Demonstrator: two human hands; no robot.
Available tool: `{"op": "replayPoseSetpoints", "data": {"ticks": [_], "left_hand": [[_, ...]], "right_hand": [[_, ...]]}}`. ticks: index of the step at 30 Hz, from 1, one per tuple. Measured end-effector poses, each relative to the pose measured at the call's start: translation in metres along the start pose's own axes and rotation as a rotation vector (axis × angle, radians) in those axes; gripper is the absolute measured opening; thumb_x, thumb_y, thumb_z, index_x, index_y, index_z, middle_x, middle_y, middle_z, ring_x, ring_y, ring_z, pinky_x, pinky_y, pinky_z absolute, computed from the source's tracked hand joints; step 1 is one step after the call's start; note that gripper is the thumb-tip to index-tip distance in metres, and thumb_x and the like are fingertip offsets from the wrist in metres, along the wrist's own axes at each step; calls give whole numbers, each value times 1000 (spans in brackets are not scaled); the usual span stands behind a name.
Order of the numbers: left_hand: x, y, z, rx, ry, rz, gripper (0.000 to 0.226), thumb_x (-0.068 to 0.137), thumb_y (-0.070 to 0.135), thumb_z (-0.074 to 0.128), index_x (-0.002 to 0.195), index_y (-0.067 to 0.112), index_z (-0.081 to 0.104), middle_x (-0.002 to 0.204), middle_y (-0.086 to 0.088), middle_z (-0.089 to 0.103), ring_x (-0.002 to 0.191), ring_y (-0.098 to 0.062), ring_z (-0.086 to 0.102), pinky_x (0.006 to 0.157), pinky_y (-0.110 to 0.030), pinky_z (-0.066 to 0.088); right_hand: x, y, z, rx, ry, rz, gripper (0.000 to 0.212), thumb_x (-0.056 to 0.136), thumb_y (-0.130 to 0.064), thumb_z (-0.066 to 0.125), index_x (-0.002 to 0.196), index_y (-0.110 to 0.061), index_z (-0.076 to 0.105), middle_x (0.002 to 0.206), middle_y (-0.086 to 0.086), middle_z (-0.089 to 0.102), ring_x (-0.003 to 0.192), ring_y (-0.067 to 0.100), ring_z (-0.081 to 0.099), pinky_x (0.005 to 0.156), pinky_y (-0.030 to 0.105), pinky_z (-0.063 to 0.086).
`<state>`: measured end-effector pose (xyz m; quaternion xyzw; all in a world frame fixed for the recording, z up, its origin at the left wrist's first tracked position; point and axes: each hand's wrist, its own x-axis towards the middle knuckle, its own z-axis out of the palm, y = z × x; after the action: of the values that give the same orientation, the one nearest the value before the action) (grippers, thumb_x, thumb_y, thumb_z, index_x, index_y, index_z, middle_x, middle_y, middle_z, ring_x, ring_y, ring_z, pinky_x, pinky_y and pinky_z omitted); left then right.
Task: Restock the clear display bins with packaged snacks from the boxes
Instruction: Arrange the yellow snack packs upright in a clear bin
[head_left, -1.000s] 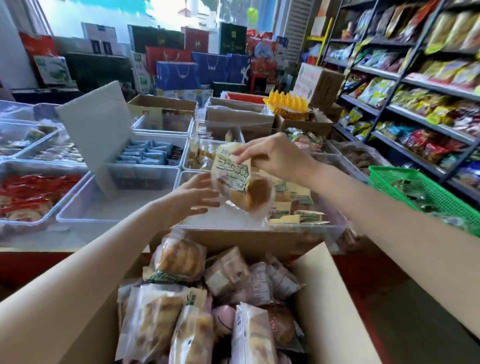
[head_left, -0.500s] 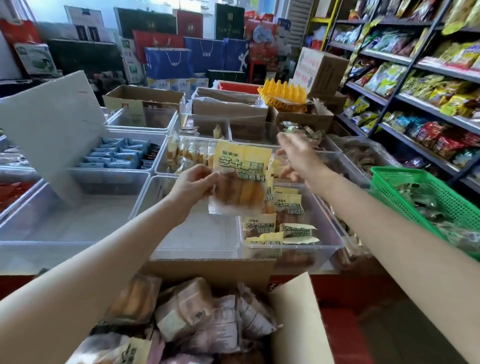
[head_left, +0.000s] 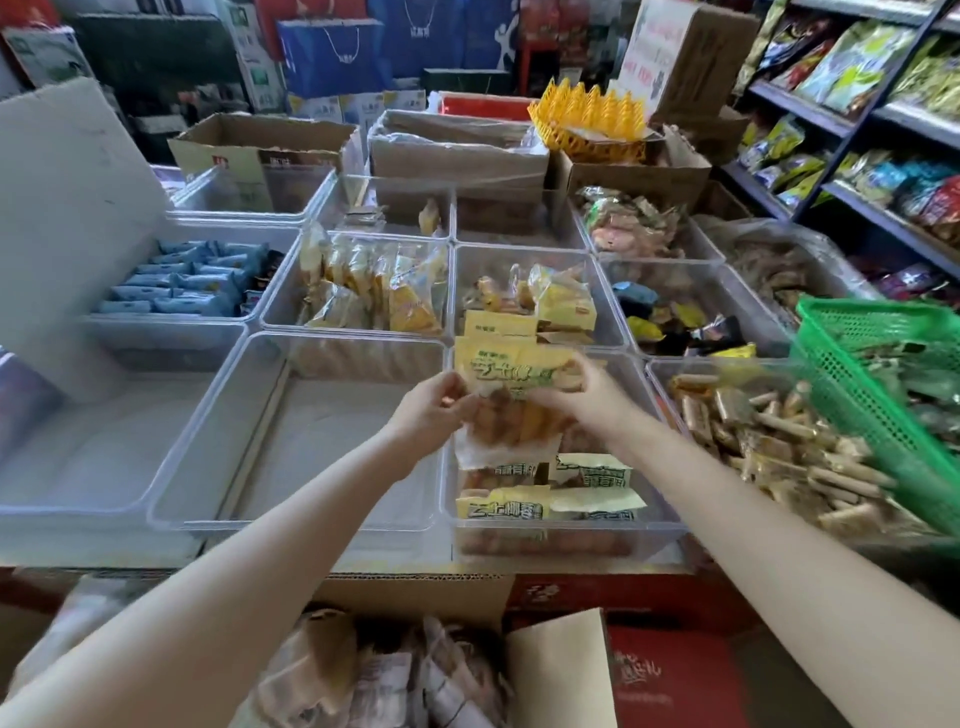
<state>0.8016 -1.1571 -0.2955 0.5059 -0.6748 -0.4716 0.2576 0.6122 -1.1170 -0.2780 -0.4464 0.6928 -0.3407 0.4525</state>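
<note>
A yellow-topped snack packet (head_left: 511, 400) with golden pastry inside hangs upright over a clear display bin (head_left: 670, 530). My left hand (head_left: 434, 410) pinches its left edge and my right hand (head_left: 582, 397) pinches its right edge. Beneath the packet, several packets of the same kind (head_left: 550, 493) lie in rows in that bin. An open cardboard box (head_left: 550, 670) full of wrapped pastries (head_left: 384, 675) stands below me at the bottom of the view.
A clear bin (head_left: 171, 499) with nothing in it sits left of the target bin, a white lid (head_left: 57, 223) leaning further left. A green basket (head_left: 878, 384) tilts in at the right over a bin of wrapped sticks (head_left: 779, 441). Shelves (head_left: 857, 124) line the right side.
My right hand came back from the far bin and took the packet's right edge. The packet moved right and down, over the bin. The camera tilted toward the bins.
</note>
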Motion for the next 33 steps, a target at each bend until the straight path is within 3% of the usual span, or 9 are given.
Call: {"op": "replayPoseSetpoints", "data": {"ticks": [4, 9, 12, 17, 22, 25, 29, 31, 33], "left_hand": [[9, -24, 17, 382, 30, -128, 11, 92, 15, 52, 83, 12, 47, 94, -11, 59, 84, -23, 49, 68, -28, 36], [15, -37, 42, 936, 149, -141, 23, 94, 10, 36, 115, 8, 43, 124, -9, 52, 118, -27, 46, 99, -34, 30], [16, -45, 39, 1003, 197, -133, 23, 95, 23, 39, 115, 12, 40, 123, -7, 50, 117, -26, 44, 98, -35, 28], [15, -50, 31, 1079, 15, -254, 48, 92, 53, 40, 123, 15, 45, 131, -7, 46, 124, -29, 35, 100, -39, 28], [3, -40, 23, 907, 12, -217, 47, 91, 49, 41, 121, 12, 44, 130, -11, 44, 123, -32, 35, 101, -41, 30], [-13, -34, 8, 890, 37, -103, 34, 93, 30, 44, 122, 13, 44, 131, -10, 42, 124, -30, 34, 101, -39, 29], [-44, -25, -19, 890, 46, 37, 31, 92, 20, 43, 122, 14, 43, 128, -8, 43, 122, -28, 37, 100, -37, 29], [-68, -24, -39, 890, 7, 105, 32, 91, 19, 45, 123, 15, 43, 129, -7, 44, 121, -26, 40, 100, -37, 30], [-94, -26, -63, 922, -26, 161, 33, 91, 20, 46, 125, 17, 43, 130, -5, 43, 123, -25, 41, 102, -37, 29]], "right_hand": [[11, 28, 22, -139, 87, 22, 32, 87, -22, 66, 114, -15, 50, 92, 0, 61, 69, 21, 63, 61, 36, 51], [21, 36, 33, -90, 199, 78, 19, 97, -25, 50, 93, -8, 57, 71, 1, 57, 56, 22, 66, 69, 38, 56], [32, 33, 35, -10, 192, 147, 19, 98, -22, 48, 97, -7, 59, 69, 6, 57, 52, 21, 63, 68, 42, 59], [40, 34, 42, -260, 195, 107, 27, 100, -21, 43, 103, -1, 61, 80, 13, 61, 44, 15, 60, 37, 17, 48], [26, 29, 34, -574, 215, 46, 25, 99, -28, 42, 98, -7, 55, 89, 8, 62, 71, 24, 64, 63, 32, 54], [3, 15, 37, -667, 355, -162, 20, 98, -25, 44, 97, -7, 54, 83, 7, 61, 73, 24, 59, 59, 29, 45], [-41, -16, 69, -705, 92, -434, 16, 96, -16, 47, 98, -6, 60, 82, 8, 65, 71, 22, 60, 62, 32, 49], [-65, -28, 91, -752, -94, -469, 16, 95, -17, 49, 98, -10, 62, 83, 4, 64, 77, 20, 62, 70, 35, 52], [-85, -35, 115, -725, -214, -459, 14, 95, -17, 50, 96, -12, 63, 74, -3, 60, 62, 11, 63, 61, 29, 52]]}}
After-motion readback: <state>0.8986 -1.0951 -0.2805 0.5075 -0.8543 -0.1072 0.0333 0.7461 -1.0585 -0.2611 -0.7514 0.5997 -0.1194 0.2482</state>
